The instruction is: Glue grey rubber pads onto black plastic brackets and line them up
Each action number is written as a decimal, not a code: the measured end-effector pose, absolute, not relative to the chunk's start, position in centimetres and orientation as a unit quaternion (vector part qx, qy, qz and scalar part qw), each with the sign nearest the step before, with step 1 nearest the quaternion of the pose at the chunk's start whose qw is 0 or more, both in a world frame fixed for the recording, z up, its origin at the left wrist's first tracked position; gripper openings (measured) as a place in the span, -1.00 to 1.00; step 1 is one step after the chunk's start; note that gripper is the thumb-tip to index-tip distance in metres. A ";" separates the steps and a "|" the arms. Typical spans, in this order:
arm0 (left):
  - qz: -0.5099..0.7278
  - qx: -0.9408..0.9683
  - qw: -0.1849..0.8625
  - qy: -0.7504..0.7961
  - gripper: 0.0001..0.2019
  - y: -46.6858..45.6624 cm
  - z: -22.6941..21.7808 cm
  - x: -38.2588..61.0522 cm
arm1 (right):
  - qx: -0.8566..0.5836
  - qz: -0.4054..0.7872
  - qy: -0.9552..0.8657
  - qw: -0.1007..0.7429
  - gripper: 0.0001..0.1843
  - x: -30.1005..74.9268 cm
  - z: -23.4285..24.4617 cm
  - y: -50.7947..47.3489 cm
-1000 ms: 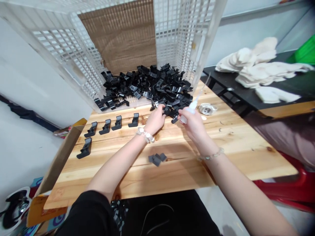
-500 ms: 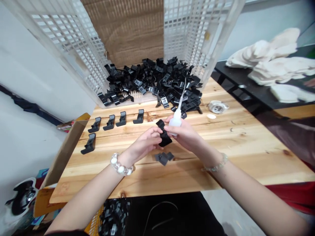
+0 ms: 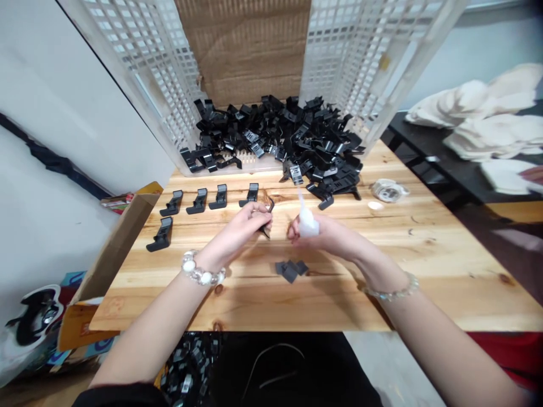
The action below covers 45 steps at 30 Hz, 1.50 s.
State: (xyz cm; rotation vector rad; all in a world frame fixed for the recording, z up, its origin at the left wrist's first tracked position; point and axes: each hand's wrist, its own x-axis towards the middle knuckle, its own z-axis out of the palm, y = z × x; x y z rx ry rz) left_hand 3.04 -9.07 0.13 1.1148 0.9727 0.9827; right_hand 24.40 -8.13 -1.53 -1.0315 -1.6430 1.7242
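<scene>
My left hand (image 3: 242,229) pinches a small black plastic clip (image 3: 268,217) on edge above the wooden table (image 3: 237,308). To its right, my right hand (image 3: 331,234) is wrapped round a white squeeze bottle (image 3: 309,225) with a long thin nozzle pointing away from me. The two hands are apart. Between them and my body lie several flat dark grey squares (image 3: 290,271). Several black clips stand at the left of the table, one of them (image 3: 248,194) just beyond my left hand and another (image 3: 161,234) nearer the left edge.
A white plastic crate (image 3: 169,102) on its side, backed with cardboard (image 3: 246,51), spills a heap of black clips (image 3: 292,130). A clear tape-like roll (image 3: 388,190) and white disc (image 3: 375,206) lie right. White cloths (image 3: 479,107) and a person's hand (image 3: 533,173) are on the dark side table.
My hands have drawn apart. The left has carried the black clip leftward and turned it edge-on, and the right has let go of it while keeping the bottle. The view has shifted slightly.
</scene>
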 end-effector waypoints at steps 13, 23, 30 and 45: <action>0.445 0.525 0.526 0.500 -0.79 -6.7 0.1 0.0 | -0.419 0.509 -0.750 0.058 -0.83 23.7 -1.3 -9.3; 0.396 0.475 0.669 0.412 -0.80 -9.4 -1.0 4.2 | -0.371 0.666 -0.499 0.412 -0.68 23.3 -1.7 -8.1; 0.417 0.495 0.658 0.386 -0.76 -10.3 -1.2 4.9 | -0.331 0.667 -0.485 0.459 -0.68 22.9 -1.7 -8.4; 0.404 0.483 0.662 0.406 -0.70 -10.6 -0.8 5.0 | -0.372 0.588 -0.512 0.504 -0.70 22.6 -1.7 -8.4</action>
